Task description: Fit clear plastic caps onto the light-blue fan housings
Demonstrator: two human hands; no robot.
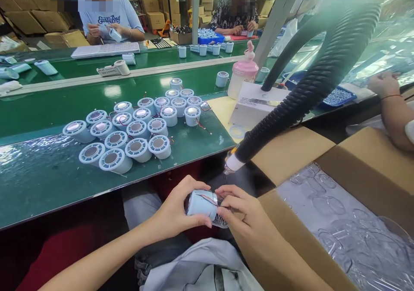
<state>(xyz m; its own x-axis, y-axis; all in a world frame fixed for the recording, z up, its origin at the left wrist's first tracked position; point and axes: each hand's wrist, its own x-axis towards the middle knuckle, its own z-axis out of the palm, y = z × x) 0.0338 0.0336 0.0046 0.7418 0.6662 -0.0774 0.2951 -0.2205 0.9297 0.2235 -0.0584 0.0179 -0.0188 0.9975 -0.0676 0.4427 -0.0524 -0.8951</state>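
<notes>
Your left hand (174, 213) grips the pale blue round part (202, 204) over your lap, below the hose nozzle (233, 164). Your right hand (246, 215) pinches its red wire (210, 200), steadying it. More parts (129, 131) wait grouped on the green worktop (48, 174).

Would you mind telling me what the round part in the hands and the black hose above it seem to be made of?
Round part: probably moulded plastic, pale blue, smooth matte shell with thin red wires. Black hose: likely flexible ribbed plastic or rubber, judging by its corrugated rings and curve.
</notes>
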